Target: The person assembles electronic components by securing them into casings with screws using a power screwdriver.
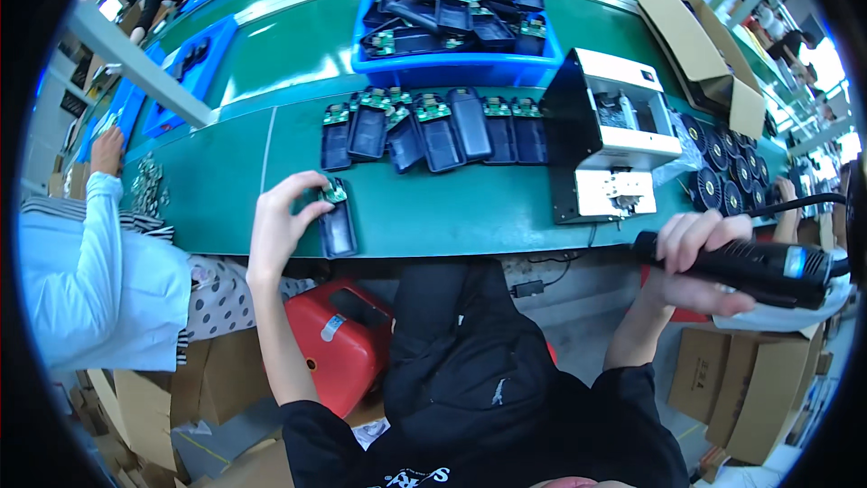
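Observation:
At the front edge of the green table lies a dark plastic housing [339,230] with a small green circuit board [335,192] at its far end. My left hand [287,217] pinches that board end between thumb and fingers. Off to the right, past the table's front edge, my right hand [697,258] is wrapped round a black electric screwdriver [768,271], its nose pointing left and its cable at the right end. Beyond my left hand, several similar housings [440,138] with green boards lie in a row.
A blue bin [456,67] heaped with housings stands at the back. Right of the row sits a black-and-white screw feeder [603,140], with black round parts [722,163] and an open cardboard box [691,41] beyond. A co-worker's arm [104,208] and loose metal pieces [147,185] are at left.

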Demonstrator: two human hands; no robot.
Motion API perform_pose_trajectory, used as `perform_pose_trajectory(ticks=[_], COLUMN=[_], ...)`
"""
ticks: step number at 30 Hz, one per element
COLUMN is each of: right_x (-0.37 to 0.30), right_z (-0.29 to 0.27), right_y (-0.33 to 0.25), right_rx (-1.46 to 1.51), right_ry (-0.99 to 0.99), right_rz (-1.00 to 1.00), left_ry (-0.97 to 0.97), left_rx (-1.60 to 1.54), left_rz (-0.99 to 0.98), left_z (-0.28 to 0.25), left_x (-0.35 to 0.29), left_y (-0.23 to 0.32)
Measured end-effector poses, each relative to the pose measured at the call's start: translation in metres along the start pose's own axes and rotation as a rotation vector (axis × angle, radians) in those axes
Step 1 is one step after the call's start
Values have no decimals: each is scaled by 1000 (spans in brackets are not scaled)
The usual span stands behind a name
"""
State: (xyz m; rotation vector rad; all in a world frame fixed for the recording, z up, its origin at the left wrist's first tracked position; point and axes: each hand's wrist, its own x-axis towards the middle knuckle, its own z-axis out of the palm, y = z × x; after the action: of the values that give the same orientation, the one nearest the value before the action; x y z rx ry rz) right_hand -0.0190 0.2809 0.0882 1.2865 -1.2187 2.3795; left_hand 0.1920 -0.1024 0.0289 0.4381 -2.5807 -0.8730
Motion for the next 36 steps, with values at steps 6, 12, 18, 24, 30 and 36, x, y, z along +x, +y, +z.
perform_pose_trajectory(ticks=[6,12,18,24,30,36], right_x=[30,29,21,4,-19,-25], right_z=[-17,-16,-21,-27,10,50], right_y=[5,25,31,25,24,56], right_rx=[-157,-246,-285,-186,-17,50], right_ry=[113,94,89,63,19,-184], right_rz=[28,120,160,208,239,238], left_ry=[-79,-149,-205,-209,-187,-199], left_rx=[-247,-375,-350,-349,-365,-364], left_rz=[181,248,285,302,356,337], left_z=[75,126,142,150,156,154], left_x=[11,15,14,20,24,22], left_y=[45,85,105,105,101,103])
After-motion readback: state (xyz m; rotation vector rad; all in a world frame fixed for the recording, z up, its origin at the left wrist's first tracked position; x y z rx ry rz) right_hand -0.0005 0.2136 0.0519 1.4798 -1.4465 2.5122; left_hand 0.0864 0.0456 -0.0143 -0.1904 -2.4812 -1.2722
